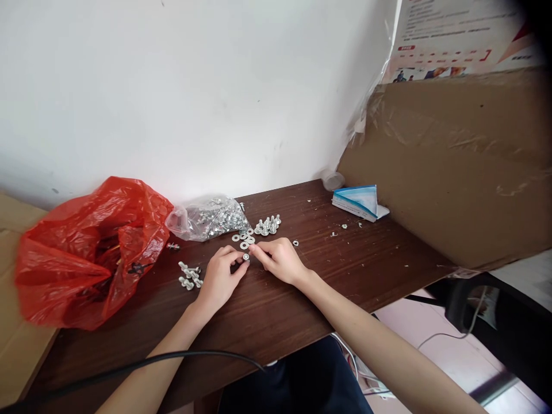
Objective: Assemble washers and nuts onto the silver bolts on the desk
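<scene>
Between the thumb and forefinger of my left hand (221,275) a small metal bolt (246,257) is pinched, seen end-on just above the table. My right hand (278,259) is closed beside it, its fingertips at the near edge of a little pile of flat washers (244,245); whether they grip anything is hidden. Behind my right hand several bolts (268,225) stand grouped with their shanks up. Another cluster of bolts (190,276) lies to the left of my left hand.
A clear plastic bag of hardware (211,217) lies by the wall, next to a crumpled red plastic bag (95,253). At the right are a blue-and-white packet (357,202) and a large cardboard box (452,167). A black cable (207,353) crosses the foreground over my left forearm.
</scene>
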The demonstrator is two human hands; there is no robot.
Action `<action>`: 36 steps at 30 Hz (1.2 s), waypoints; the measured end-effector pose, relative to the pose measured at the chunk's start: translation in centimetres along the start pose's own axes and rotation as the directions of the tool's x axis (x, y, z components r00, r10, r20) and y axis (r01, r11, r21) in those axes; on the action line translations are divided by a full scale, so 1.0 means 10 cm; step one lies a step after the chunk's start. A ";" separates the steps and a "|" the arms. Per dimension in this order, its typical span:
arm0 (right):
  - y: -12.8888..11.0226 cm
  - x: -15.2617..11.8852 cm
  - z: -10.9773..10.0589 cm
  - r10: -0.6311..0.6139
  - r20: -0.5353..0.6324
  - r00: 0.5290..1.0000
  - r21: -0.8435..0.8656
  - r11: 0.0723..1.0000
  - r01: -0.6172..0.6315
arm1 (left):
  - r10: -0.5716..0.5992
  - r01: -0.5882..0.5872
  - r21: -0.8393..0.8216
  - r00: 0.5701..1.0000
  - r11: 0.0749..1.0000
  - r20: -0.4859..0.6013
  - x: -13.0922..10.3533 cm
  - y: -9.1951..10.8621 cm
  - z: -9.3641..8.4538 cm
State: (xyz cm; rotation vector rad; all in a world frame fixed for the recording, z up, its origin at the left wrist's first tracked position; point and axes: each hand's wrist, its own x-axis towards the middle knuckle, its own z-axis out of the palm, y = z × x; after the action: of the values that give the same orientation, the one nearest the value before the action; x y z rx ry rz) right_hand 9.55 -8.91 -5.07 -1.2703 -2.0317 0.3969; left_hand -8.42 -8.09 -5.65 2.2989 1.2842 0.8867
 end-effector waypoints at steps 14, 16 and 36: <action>0.02 -0.01 0.02 -0.005 -0.011 1.000 0.005 1.000 0.005 | -0.009 0.009 0.005 1.000 1.000 0.016 0.00 -0.02 0.01; 0.02 -0.01 0.03 0.003 -0.013 1.000 -0.001 1.000 -0.003 | -0.008 0.008 0.008 1.000 1.000 0.018 -0.01 -0.03 0.01; 0.06 0.03 0.06 -0.156 0.014 0.988 0.142 0.978 0.152 | -0.016 0.015 0.009 0.999 1.000 0.034 0.00 -0.02 0.01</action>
State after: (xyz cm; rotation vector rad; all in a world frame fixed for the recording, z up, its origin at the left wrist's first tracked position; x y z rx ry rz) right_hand 9.50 -8.34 -5.74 -1.0205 -2.0681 0.4755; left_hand -8.48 -7.97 -5.85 2.2973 1.2923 0.8356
